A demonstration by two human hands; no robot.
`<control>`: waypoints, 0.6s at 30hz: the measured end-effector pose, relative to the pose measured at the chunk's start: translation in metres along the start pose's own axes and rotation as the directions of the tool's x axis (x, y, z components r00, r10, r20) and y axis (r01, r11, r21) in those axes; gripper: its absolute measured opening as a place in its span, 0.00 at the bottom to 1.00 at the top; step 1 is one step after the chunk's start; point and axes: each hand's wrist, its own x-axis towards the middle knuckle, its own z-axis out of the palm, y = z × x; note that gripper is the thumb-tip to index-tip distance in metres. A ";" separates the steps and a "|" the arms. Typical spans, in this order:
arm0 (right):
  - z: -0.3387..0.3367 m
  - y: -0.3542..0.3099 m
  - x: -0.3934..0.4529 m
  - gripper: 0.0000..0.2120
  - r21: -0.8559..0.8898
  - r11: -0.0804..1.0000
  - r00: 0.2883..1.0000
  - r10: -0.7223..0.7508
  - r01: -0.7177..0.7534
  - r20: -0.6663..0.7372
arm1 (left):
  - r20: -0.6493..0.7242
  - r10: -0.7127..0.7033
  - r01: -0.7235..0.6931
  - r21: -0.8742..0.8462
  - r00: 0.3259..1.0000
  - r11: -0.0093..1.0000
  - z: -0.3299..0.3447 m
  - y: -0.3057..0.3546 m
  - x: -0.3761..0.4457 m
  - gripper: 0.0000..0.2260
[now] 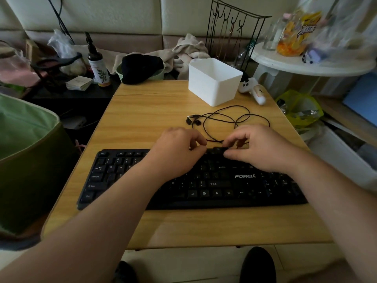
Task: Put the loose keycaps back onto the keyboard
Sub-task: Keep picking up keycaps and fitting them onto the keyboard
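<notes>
A black keyboard lies across the wooden table. Both my hands hover over its top row. My right hand pinches a black keycap between thumb and curled fingers, right at the keyboard's rear edge. My left hand sits just left of it with its fingers curled down onto the top row; what lies under the fingertips is hidden. Two loose black keycaps lie on the table behind the hands, beside a cable end.
A tangled black cable lies behind the keyboard. Further back stand a white plastic bin and a white controller. A green fabric basket stands left of the table, a white shelf at the right.
</notes>
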 end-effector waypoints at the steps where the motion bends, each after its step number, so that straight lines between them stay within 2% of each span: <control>1: 0.001 0.001 -0.001 0.06 -0.009 1.000 0.998 0.025 -0.025 0.051 | 0.000 0.000 0.000 0.018 1.000 1.000 0.001 -0.001 0.000 0.07; 4: 0.003 -0.001 -0.002 0.05 -0.013 0.997 0.989 0.077 -0.076 0.128 | -0.018 0.015 -0.014 0.068 1.000 0.998 0.004 0.000 0.001 0.07; 14: 0.012 -0.011 0.002 0.05 0.119 0.978 0.982 0.157 -0.169 0.109 | -0.014 -0.014 0.016 0.122 1.000 0.992 0.015 0.007 0.002 0.06; 18: 0.010 -0.016 0.004 0.05 0.038 0.982 0.977 0.181 -0.186 0.108 | -0.026 -0.040 0.043 0.129 0.999 0.991 0.017 0.009 0.003 0.06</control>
